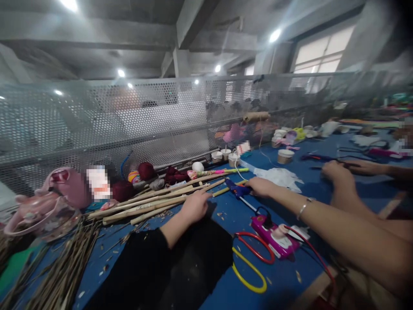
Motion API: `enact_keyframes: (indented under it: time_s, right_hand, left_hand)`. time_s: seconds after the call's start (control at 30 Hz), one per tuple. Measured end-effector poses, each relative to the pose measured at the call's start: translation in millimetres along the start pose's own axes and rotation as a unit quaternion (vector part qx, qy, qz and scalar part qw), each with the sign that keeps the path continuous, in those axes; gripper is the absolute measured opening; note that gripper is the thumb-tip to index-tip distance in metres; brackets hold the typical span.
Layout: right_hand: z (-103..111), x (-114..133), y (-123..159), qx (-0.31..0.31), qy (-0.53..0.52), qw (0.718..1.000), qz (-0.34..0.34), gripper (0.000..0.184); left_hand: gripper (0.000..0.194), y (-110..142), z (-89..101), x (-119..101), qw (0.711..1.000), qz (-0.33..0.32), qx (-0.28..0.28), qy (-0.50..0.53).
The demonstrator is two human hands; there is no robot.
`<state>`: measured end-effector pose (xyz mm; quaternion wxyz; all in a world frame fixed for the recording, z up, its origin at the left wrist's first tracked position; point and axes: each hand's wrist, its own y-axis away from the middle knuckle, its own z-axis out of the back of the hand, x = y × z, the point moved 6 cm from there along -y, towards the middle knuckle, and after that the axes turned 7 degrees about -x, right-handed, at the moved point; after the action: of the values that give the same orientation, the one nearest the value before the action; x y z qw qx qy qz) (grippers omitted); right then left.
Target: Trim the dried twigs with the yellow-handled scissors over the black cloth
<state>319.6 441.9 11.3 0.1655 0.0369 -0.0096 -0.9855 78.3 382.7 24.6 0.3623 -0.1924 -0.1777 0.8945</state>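
Observation:
My left hand, coming out of a black sleeve, rests over the bamboo sticks with its fingers closed. A thin yellowish stick runs from its fingertips toward my right hand; the grip itself is partly hidden. My right hand, with a bracelet on the wrist, closes on a blue glue gun. Several pale bamboo sticks lie in a pile left of my left hand. Scissors with one red and one yellow handle loop lie in front, partly covered by black fabric.
A magenta power strip with plugged cords lies below my right arm. Thin brown twigs, a pink basket and dark red yarn are left. A perforated screen stands behind. At right, another person's hands work.

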Motion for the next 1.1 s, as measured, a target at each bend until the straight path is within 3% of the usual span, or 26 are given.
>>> enact_keyframes:
  time_s: [0.07, 0.17, 0.27, 0.33, 0.4, 0.53, 0.6, 0.67, 0.77, 0.9, 1.0, 1.1]
  right_hand:
    - [0, 1, -1, 0.008, 0.024, 1.000, -0.011, 0.024]
    - [7, 8, 1, 0.027, 0.063, 0.997, -0.034, 0.024]
    - [27, 34, 0, 0.009, 0.083, 0.995, -0.061, 0.015]
    - [43, 73, -4, -0.022, 0.085, 0.995, -0.037, 0.019]
    - [52, 127, -11, -0.054, 0.077, 0.995, 0.016, 0.024]
    - [44, 245, -28, -0.141, 0.035, 0.967, 0.209, 0.040]
    - [33, 275, -44, -0.186, 0.051, 0.955, 0.226, 0.051]
    - [25, 286, -63, -0.210, 0.060, 0.950, 0.224, 0.046]
    - [22, 283, -91, -0.215, 0.061, 0.949, 0.223, 0.039]
    - [34, 276, -118, -0.218, 0.068, 0.950, 0.214, 0.033]
    - [42, 283, -123, -0.207, 0.059, 0.952, 0.216, 0.030]
    - [53, 298, -105, -0.258, 0.022, 0.943, 0.209, 0.035]
  left_hand:
    - [0.038, 29, 25.6, 10, 0.999, -0.031, 0.001, 0.008]
    - [0.038, 70, 56.3, 32, 0.999, -0.024, 0.012, -0.031]
    - [0.036, 101, 82.2, 71, 0.984, 0.079, -0.013, -0.162]
    - [0.040, 117, 94.6, 99, 0.961, 0.164, -0.030, -0.219]
    - [0.048, 125, 95.8, 119, 0.952, 0.199, -0.008, -0.232]
    - [0.073, 128, 82.7, 137, 0.954, 0.198, 0.066, -0.217]
    - [0.072, 125, 81.7, 140, 0.950, 0.196, 0.065, -0.235]
    - [0.063, 122, 84.6, 143, 0.949, 0.188, 0.055, -0.248]
    - [0.053, 119, 90.8, 156, 0.951, 0.189, 0.060, -0.238]
    - [0.070, 117, 92.7, 173, 0.958, 0.168, 0.107, -0.205]
    - [0.070, 116, 92.3, 180, 0.956, 0.168, 0.138, -0.199]
    - [0.062, 113, 92.2, 185, 0.950, 0.173, 0.156, -0.206]
